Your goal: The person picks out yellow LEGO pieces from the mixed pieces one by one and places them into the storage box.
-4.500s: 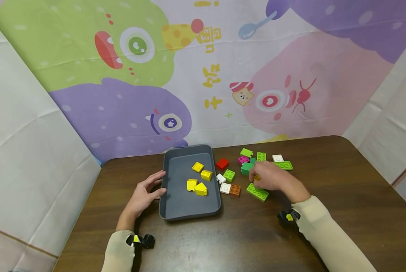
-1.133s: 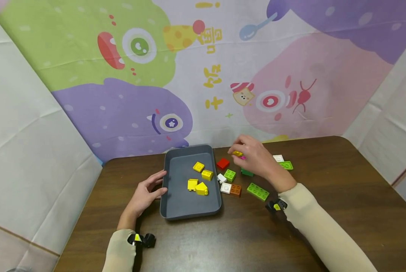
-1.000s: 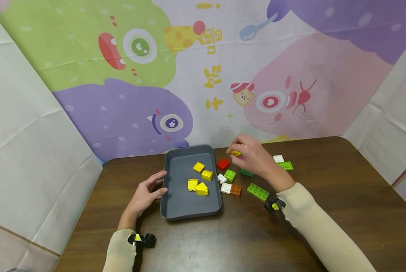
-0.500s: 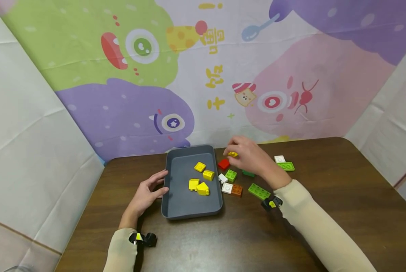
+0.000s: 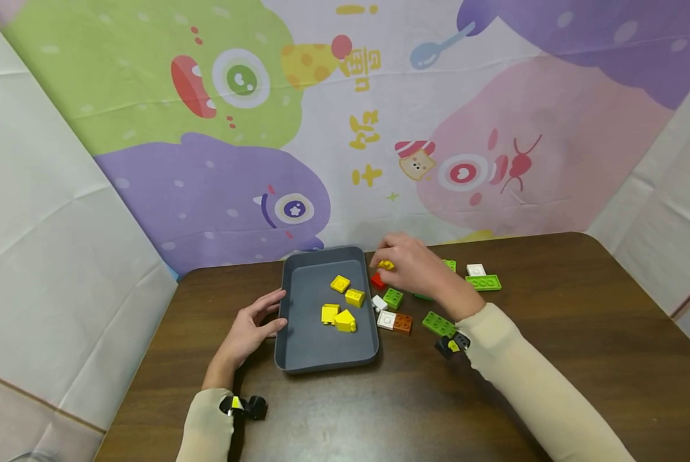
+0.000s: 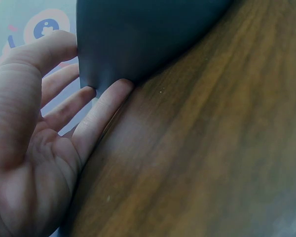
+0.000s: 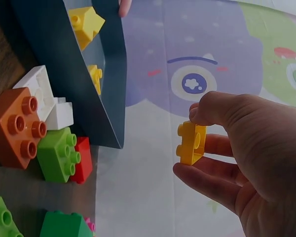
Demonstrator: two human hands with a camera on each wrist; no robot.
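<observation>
My right hand (image 5: pixel 411 263) pinches a small yellow toy brick (image 7: pixel 191 143) between thumb and fingertips, with studs and a hollow underside showing. It is above the table, just right of the tray and over a red brick (image 5: pixel 377 280). My left hand (image 5: pixel 251 330) touches the left side of the grey tray (image 5: pixel 327 357); in the left wrist view its fingertips (image 6: pixel 121 86) rest against the outer wall. Inside the tray lie several yellow bricks, among them a flat square one (image 5: pixel 340 283) and a slanted one (image 5: pixel 345 321).
Right of the tray lie a brown brick (image 5: pixel 402 323), a white one (image 5: pixel 386 320), a light green one (image 5: pixel 393 298) and a long light green one (image 5: pixel 439 324). My right hand partly hides a dark green brick (image 7: pixel 64 225). Cloth walls (image 5: pixel 368 218) border the table.
My right hand has lifted a yellow brick from beside the long light green brick and carried it left, towards the tray. The left hand stays on the tray.
</observation>
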